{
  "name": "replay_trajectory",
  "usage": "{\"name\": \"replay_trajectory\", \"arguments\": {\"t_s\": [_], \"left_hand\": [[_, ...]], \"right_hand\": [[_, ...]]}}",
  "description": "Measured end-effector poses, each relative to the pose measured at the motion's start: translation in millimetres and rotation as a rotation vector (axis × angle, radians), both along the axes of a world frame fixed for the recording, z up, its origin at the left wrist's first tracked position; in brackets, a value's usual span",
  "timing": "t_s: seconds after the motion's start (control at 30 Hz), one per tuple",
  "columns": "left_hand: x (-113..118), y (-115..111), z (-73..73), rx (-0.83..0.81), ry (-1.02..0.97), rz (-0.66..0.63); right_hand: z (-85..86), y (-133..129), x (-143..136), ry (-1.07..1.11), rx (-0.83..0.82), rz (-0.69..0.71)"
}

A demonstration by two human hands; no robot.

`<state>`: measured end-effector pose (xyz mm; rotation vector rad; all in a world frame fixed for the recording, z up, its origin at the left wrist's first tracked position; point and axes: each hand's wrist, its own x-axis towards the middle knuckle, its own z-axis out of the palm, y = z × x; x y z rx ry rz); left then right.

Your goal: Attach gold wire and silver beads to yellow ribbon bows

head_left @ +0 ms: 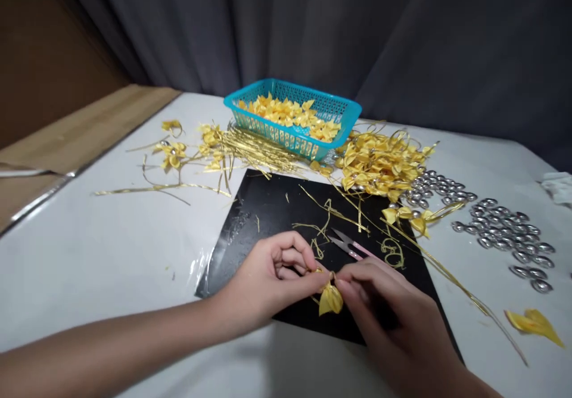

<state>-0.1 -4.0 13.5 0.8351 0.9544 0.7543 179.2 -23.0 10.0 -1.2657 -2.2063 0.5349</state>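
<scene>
A small yellow ribbon flower (pixel 330 300) hangs petals-down between my two hands, over the black mat (pixel 268 207). My left hand (pixel 279 270) pinches its upper end between thumb and forefinger, the other fingers curled in. From the other side, the thumb and forefinger of my right hand (pixel 393 308) close on the same upper end, where a bit of gold tie shows. The exact grip point is partly hidden by the fingertips. Just beyond my right hand lie pink-handled thread snips (pixel 346 244), blades apart, among loose gold wire scraps (pixel 318 248).
A blue plastic basket (pixel 348 107) of yellow ribbon pieces stands at the back. Before it lie a bundle of gold strips (pixel 259 148) and a heap of yellow flowers (pixel 384 162). Several silver beads (pixel 504 228) spread on the right, near a loose yellow petal piece (pixel 534 323).
</scene>
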Motion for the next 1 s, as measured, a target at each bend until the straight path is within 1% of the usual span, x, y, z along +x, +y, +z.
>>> {"name": "replay_trajectory", "arguments": {"t_s": [0.1, 0.2, 0.37, 0.5, 0.7, 0.9, 1.0], "left_hand": [[1, -1, 4.1, 0.009, 0.013, 0.011], [2, -2, 6.2, 0.037, 0.001, 0.009], [2, -3, 5.4, 0.091, 0.04, -0.023], [1, -3, 5.1, 0.067, -0.004, 0.0], [-1, 0, 1.7, 0.073, -0.056, 0.019], [1, 1, 2.5, 0.134, -0.018, -0.034], [1, 1, 2.3, 0.129, -0.02, -0.013]], "right_hand": [[1.8, 0, -1, 0.003, 0.049, 0.027], [2.3, -2, -3, 0.043, 0.062, -0.006], [-3.8, -1, -3, 0.122, 0.059, -0.033], [-7.3, 0, -3, 0.149, 0.085, -0.033], [-7.1, -3, -4, 0.15, 0.084, 0.01], [-7.0, -4, -3, 0.133, 0.102, 0.028], [-7.4, -5, -3, 0.142, 0.11, 0.024]]}}
